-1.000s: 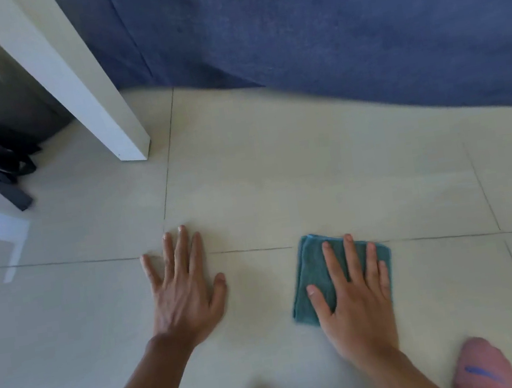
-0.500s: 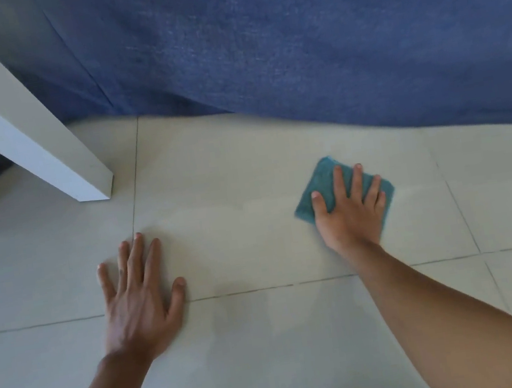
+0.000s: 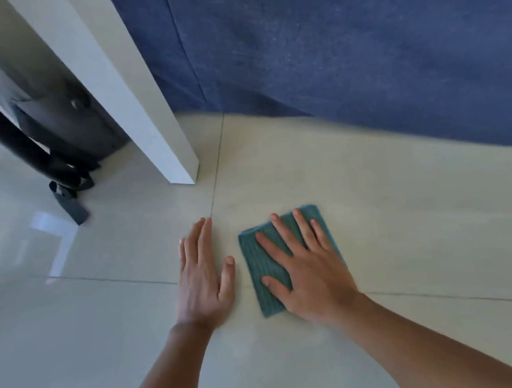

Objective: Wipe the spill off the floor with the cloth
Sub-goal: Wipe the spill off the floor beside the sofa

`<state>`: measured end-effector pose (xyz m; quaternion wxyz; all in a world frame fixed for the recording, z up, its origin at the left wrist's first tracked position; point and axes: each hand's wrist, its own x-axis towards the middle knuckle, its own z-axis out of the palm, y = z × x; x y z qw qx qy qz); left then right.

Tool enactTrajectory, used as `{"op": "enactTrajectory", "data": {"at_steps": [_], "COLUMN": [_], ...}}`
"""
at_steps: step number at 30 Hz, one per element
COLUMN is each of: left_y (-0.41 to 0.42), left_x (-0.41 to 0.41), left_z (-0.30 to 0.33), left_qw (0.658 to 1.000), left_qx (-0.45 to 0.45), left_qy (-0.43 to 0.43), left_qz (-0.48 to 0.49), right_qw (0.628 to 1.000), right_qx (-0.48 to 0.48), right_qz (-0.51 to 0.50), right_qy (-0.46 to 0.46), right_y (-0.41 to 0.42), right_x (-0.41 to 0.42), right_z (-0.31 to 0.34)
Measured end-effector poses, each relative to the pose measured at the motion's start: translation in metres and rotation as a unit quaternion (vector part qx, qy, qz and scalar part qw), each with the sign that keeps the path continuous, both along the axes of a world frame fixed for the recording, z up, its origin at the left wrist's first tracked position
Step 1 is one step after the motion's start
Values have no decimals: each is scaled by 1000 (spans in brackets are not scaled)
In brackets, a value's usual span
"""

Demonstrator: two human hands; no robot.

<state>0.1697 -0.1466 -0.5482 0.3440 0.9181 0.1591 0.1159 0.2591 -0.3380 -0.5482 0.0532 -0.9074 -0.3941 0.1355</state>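
A folded teal cloth point(image 3: 259, 259) lies flat on the pale tiled floor point(image 3: 416, 220) in the middle of the view. My right hand point(image 3: 305, 272) presses down on it, palm flat and fingers spread. My left hand point(image 3: 203, 273) rests flat on the bare tile just left of the cloth, fingers together, holding nothing. A faint damp sheen shows on the tile in front of the cloth; no distinct spill stands out.
A white furniture leg point(image 3: 151, 116) stands on the floor beyond my left hand. A dark bag with straps point(image 3: 55, 136) sits behind it at the left. Blue fabric point(image 3: 359, 47) hangs down to the floor across the back and right.
My right hand has slid the cloth back from the far tile toward me and to the left, close beside my left hand. The view has swung left, showing the bag again.
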Motion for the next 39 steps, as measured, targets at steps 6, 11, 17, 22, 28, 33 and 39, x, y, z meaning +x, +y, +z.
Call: {"op": "enactTrajectory", "data": {"at_steps": [6, 11, 17, 22, 28, 33, 39], "left_y": [21, 31, 31, 30, 16, -22, -88], "left_x": [-36, -68, -70, -66, -45, 24, 81], "left_z": [-1, -9, -6, -4, 7, 9, 4], "left_qw": [993, 979, 979, 972, 965, 958, 937], "left_qx": [70, 147, 138, 163, 196, 202, 237], "left_qy": [76, 127, 134, 160, 168, 175, 151], "left_qz": [62, 70, 65, 53, -36, -102, -207], "right_qw": [999, 998, 998, 998, 989, 972, 932], "right_qx": [-9, 11, 41, 48, 26, -15, -55], "right_qz": [42, 53, 40, -26, -138, -231, -355], "right_qy": [2, 12, 5, -15, -42, -36, -37], "right_y": [-22, 17, 84, 107, 53, -35, -163], "right_x": [-34, -47, -40, -4, 29, 46, 61], "right_z": [1, 3, 0, -6, -10, -8, -9]}}
